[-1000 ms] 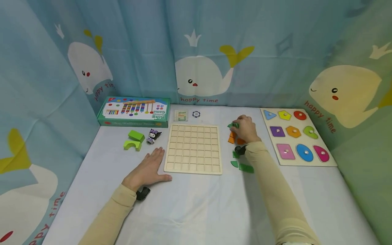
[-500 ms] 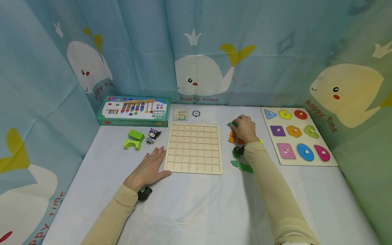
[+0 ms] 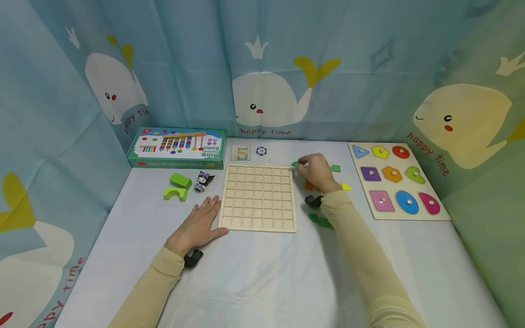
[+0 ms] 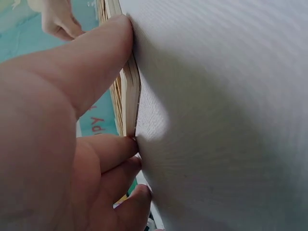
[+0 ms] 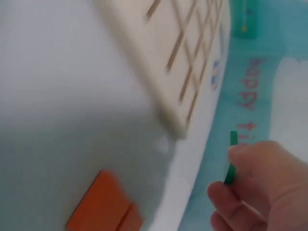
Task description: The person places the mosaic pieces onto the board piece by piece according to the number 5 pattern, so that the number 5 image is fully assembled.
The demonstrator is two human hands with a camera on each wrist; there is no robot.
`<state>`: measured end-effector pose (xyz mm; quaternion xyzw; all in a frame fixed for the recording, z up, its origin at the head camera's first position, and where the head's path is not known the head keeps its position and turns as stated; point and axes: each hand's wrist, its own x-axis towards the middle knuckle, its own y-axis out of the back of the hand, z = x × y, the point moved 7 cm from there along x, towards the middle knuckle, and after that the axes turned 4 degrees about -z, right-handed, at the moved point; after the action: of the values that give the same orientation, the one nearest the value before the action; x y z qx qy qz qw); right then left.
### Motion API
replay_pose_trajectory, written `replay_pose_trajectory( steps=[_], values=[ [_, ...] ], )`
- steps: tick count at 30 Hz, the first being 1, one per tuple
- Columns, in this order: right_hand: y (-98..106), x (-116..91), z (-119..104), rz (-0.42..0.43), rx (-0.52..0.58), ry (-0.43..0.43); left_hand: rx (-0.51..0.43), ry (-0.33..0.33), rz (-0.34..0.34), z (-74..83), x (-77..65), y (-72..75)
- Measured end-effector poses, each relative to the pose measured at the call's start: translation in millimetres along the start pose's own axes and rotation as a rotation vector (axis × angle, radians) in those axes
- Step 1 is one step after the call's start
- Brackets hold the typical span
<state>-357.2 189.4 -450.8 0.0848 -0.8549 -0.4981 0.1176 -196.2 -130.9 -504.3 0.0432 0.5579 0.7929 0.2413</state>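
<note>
My right hand (image 3: 319,172) pinches a thin green tile (image 5: 231,173) between thumb and fingers, just off the far right corner of the wooden grid board (image 3: 258,198). Orange tiles (image 5: 98,204) lie beneath that hand, partly hidden by it in the head view. My left hand (image 3: 194,232) lies with fingers spread at the board's near left corner. In the left wrist view, its thumb and fingertips touch the board's edge (image 4: 129,98). More green tiles (image 3: 324,222) lie under the right wrist; a green square (image 3: 336,168) and a yellow piece (image 3: 346,187) are to its right.
A shape puzzle board (image 3: 410,213) with knobbed pieces lies at the right. Behind the grid board are a patterned card (image 3: 240,152) and a round token (image 3: 261,151). A game box (image 3: 176,149), light green blocks (image 3: 180,181) and a small figurine (image 3: 203,181) stand at the left.
My right hand has moved left toward the grid board with the green tile, uncovering the green square and yellow piece. My left hand has stayed in place.
</note>
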Motion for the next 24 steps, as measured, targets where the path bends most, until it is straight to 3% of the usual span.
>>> replay_pose_trajectory(
  steps=[5, 11, 24],
  values=[
    [-5, 0, -25, -0.013, 0.051, 0.098, -0.002, 0.003, 0.004, -0.8, -0.7, 0.1],
    [-18, 2, -54, -0.061, 0.037, 0.178, -0.003, 0.01, 0.001, -1.7, 0.4, 0.3],
    [-60, 6, -97, -0.146, -0.013, 0.267, -0.011, 0.009, 0.007, -3.8, 0.9, -0.7]
  ],
)
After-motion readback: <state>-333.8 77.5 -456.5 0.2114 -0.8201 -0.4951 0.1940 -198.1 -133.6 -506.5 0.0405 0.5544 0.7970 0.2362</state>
